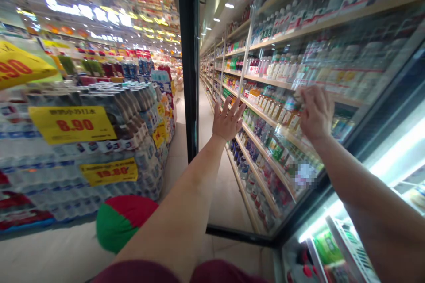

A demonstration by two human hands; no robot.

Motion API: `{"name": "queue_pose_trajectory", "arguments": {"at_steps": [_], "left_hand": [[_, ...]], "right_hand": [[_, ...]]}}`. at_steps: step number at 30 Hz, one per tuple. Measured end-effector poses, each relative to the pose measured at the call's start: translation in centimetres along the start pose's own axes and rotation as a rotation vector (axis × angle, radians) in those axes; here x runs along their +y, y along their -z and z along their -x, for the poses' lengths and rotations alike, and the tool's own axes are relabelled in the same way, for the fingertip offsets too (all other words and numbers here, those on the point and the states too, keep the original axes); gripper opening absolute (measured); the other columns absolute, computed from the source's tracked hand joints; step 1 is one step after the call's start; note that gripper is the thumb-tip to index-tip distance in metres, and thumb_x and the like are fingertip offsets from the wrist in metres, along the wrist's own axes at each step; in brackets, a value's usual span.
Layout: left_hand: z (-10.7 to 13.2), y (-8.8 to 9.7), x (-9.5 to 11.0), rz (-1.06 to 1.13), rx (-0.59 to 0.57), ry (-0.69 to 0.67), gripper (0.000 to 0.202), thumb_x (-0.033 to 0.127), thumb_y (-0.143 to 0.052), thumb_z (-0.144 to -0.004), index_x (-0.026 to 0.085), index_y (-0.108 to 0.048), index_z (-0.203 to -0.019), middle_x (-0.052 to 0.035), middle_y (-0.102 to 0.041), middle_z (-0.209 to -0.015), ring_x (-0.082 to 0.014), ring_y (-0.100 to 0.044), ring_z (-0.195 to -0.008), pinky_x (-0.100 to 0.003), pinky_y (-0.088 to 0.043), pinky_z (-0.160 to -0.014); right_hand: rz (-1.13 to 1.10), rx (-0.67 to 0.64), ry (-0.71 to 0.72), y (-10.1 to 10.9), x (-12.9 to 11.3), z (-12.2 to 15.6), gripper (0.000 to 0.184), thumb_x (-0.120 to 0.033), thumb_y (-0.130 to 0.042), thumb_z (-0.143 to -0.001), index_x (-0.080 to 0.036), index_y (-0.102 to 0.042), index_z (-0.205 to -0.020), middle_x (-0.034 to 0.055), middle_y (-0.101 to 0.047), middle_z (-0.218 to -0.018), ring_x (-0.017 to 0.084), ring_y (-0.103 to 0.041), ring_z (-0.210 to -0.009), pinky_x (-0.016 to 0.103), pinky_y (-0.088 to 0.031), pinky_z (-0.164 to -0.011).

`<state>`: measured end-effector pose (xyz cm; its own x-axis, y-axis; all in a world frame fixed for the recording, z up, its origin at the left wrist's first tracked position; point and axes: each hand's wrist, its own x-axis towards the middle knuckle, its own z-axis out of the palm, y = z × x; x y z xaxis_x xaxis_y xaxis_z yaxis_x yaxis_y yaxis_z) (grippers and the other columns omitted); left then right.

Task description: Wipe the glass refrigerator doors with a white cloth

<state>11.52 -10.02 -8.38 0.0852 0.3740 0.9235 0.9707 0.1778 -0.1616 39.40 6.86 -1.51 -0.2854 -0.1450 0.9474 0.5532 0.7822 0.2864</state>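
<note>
A glass door (pixel 226 203) with a dark frame stands swung open before me. My left hand (pixel 228 119) is stretched toward the glass with its fingers spread, seemingly flat against the pane. To the right, my right hand (pixel 316 112) is closed near the same pane. Something small and greyish shows at its fingertips, too blurred to name. Shelves of bottles (pixel 277 108) appear in the glass behind both hands; whether they are seen through it or mirrored I cannot tell.
A lit cooler (pixel 327 247) with drinks opens at lower right. Stacked bottle packs (pixel 133 106) with yellow price signs (pixel 73 124) fill the left. A red and green rounded thing (pixel 124 221) sits low, beside my left forearm. Tiled floor (pixel 175 154) runs between stack and door.
</note>
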Motion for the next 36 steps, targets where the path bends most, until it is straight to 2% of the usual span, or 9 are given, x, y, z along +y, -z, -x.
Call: {"name": "queue_pose_trajectory", "arguments": {"at_steps": [5,9,12,16,19,24,27,32,36], "left_hand": [[0.0,0.0,0.0,-0.022,0.025,-0.018,0.055,0.035,-0.045,-0.104,0.027,-0.042,-0.158,-0.0035,-0.031,-0.164,-0.0282,-0.005,-0.156,-0.061,0.006,-0.127],[0.0,0.0,0.0,-0.005,0.01,-0.006,0.054,0.035,-0.045,-0.104,0.027,-0.043,-0.157,-0.0037,-0.032,-0.164,-0.0284,-0.005,-0.156,-0.061,0.006,-0.127],[0.0,-0.3,-0.1,0.013,0.009,-0.001,0.054,0.036,-0.044,-0.104,0.027,-0.044,-0.157,-0.0041,-0.033,-0.163,-0.0286,-0.006,-0.156,-0.061,0.006,-0.127],[0.0,-0.7,-0.4,0.026,0.035,-0.01,0.054,0.036,-0.046,-0.104,0.027,-0.044,-0.157,-0.0038,-0.033,-0.163,-0.0285,-0.005,-0.156,-0.061,0.006,-0.127],[0.0,-0.8,-0.5,0.02,0.042,-0.016,0.055,0.036,-0.047,-0.103,0.027,-0.044,-0.157,-0.0038,-0.033,-0.163,-0.0284,-0.004,-0.156,-0.06,0.007,-0.127],[0.0,-0.9,-0.5,-0.029,0.069,-0.038,0.054,0.036,-0.046,-0.104,0.026,-0.044,-0.157,-0.0039,-0.035,-0.163,-0.0277,-0.004,-0.156,-0.059,0.007,-0.128],[-0.1,-1.0,-0.6,-0.015,0.064,-0.034,0.054,0.036,-0.046,-0.104,0.026,-0.044,-0.157,-0.0051,-0.034,-0.163,-0.0284,-0.004,-0.156,-0.06,0.006,-0.127],[0.0,-1.1,-0.6,-0.044,0.085,-0.042,0.054,0.036,-0.046,-0.104,0.025,-0.045,-0.156,-0.0047,-0.035,-0.162,-0.0279,-0.003,-0.156,-0.059,0.007,-0.128],[-0.1,-1.2,-0.7,-0.074,0.102,-0.056,0.054,0.036,-0.047,-0.103,0.025,-0.046,-0.156,-0.0041,-0.035,-0.163,-0.027,-0.001,-0.156,-0.058,0.007,-0.128]], "right_hand": [[-0.011,0.143,-0.256,-0.9,-1.0,1.9,0.056,-0.017,-0.043,-0.098,-0.016,-0.048,-0.154,0.018,-0.042,-0.16,0.038,-0.035,-0.15,0.058,-0.033,-0.12],[-0.058,-0.155,0.05,-1.1,-4.5,4.1,0.057,-0.016,-0.046,-0.097,-0.026,-0.049,-0.153,0.0105,-0.05,-0.156,0.033,-0.035,-0.151,0.058,-0.036,-0.119],[-0.085,-0.288,0.163,-0.7,-3.9,3.8,0.056,-0.014,-0.049,-0.096,-0.03,-0.054,-0.149,0.0065,-0.054,-0.153,0.029,-0.039,-0.15,0.052,-0.036,-0.121],[-0.013,-0.062,-0.116,-0.5,-0.8,2.4,0.059,-0.015,-0.044,-0.095,-0.024,-0.049,-0.153,0.0102,-0.043,-0.161,0.033,-0.036,-0.151,0.057,-0.035,-0.121],[0.014,0.147,-0.307,-1.2,-1.3,2.4,0.06,-0.016,-0.04,-0.097,-0.02,-0.043,-0.157,0.0134,-0.039,-0.163,0.034,-0.032,-0.152,0.058,-0.033,-0.121],[-0.055,-0.136,0.039,-1.7,-5.5,4.0,0.057,-0.016,-0.046,-0.098,-0.026,-0.048,-0.153,0.0095,-0.052,-0.154,0.031,-0.035,-0.152,0.055,-0.036,-0.12],[-0.063,-0.243,0.088,-1.0,-4.1,3.4,0.054,-0.016,-0.047,-0.097,-0.028,-0.054,-0.149,0.0072,-0.053,-0.154,0.03,-0.039,-0.15,0.053,-0.036,-0.12],[-0.043,0.14,-0.379,0.0,1.4,2.0,0.056,-0.02,-0.037,-0.1,-0.018,-0.046,-0.155,0.0142,-0.038,-0.163,0.039,-0.032,-0.151,0.061,-0.026,-0.122],[-0.015,0.173,-0.348,-1.0,-0.1,4.1,0.056,-0.025,-0.035,-0.103,-0.02,-0.042,-0.158,0.013,-0.035,-0.164,0.04,-0.03,-0.152,0.062,-0.028,-0.122]]}}
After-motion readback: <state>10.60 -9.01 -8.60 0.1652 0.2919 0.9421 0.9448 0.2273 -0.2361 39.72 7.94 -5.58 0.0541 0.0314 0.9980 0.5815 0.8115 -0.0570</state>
